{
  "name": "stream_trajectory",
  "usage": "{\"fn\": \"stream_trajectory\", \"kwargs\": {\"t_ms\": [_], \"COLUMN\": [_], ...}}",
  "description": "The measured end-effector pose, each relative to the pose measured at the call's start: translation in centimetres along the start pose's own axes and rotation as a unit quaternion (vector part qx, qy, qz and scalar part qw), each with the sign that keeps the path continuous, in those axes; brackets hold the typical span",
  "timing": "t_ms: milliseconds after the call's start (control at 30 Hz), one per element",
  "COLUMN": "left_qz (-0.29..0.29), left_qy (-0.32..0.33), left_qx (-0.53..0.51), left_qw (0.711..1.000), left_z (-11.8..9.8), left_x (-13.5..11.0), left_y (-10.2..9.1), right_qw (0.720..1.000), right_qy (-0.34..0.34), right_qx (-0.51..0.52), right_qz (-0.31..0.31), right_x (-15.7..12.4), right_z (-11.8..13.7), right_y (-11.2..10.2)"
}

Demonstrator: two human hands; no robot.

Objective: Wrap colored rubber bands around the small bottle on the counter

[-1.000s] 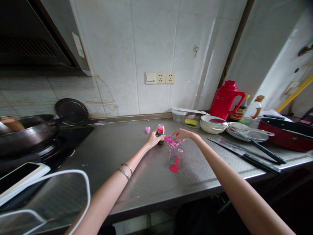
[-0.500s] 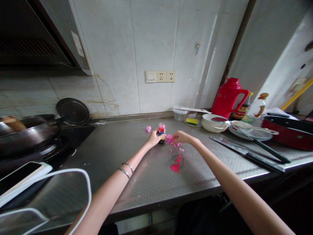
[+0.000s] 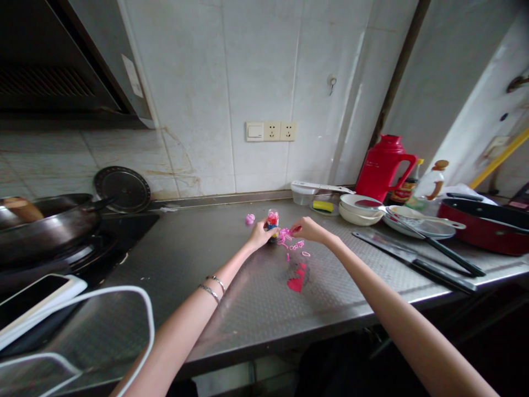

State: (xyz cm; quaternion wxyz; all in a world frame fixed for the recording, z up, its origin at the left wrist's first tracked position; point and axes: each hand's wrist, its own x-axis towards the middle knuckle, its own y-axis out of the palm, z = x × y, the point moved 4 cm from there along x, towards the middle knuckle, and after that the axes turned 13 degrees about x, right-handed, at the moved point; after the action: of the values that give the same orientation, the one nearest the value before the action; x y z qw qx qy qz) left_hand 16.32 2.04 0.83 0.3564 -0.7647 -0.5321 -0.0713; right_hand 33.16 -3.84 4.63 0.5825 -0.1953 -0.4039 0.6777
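Steel tabletop (image 3: 231, 286) with a small clear jar (image 3: 273, 218) near its middle, well behind the front edge. Both forearms reach forward and converge on the jar. The left hand (image 3: 259, 234) grips it low on the body, fingers and thumb wrapped around opposite sides. The jar stands upright, long axis near vertical, top end up, with red and pink contents visible above the thumb. The right hand (image 3: 311, 229) arches from a bent wrist, fingers directed left and down, fingertips closed on pink bands beside the jar. Loose pink bands (image 3: 284, 236) lie between the hands. Compared with half a second earlier, the right fingertips have lifted from the pile, which is smaller, and several bands lie strung out in front of it.
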Motion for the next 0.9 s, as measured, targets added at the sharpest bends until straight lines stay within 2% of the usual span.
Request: {"fn": "stream_trajectory", "kwargs": {"t_ms": [200, 367, 467, 567, 700, 900], "left_qz": [0.005, 0.003, 0.003, 0.001, -0.001, 0.001], "left_qy": [-0.001, -0.002, 0.001, -0.003, -0.012, -0.012], "left_qx": [-0.008, 0.024, 0.032, 0.031, 0.023, 0.016], "left_qw": [1.0, 1.0, 0.999, 1.0, 1.0, 1.0], "left_z": [0.0, -0.3, -0.4, -0.4, -0.4, -0.5], "left_x": [-0.1, -0.2, -0.3, -0.3, -0.3, -0.4], "left_y": [0.0, -0.2, -0.3, -0.3, -0.3, -0.3], "right_qw": [0.997, 0.997, 0.997, 0.996, 0.993, 0.992], "right_qy": [-0.011, -0.042, -0.064, -0.067, -0.053, -0.035], "right_qx": [0.051, 0.042, 0.003, -0.054, -0.096, -0.099], "right_qz": [-0.057, -0.055, -0.038, 0.004, 0.05, 0.068], "right_x": [1.2, 3.0, 4.5, 5.8, 6.8, 6.8], "right_z": [2.7, 6.1, 8.0, 9.1, 9.5, 9.4], "right_y": [-4.1, -6.2, -6.2, -5.4, -4.4, -4.1]}}
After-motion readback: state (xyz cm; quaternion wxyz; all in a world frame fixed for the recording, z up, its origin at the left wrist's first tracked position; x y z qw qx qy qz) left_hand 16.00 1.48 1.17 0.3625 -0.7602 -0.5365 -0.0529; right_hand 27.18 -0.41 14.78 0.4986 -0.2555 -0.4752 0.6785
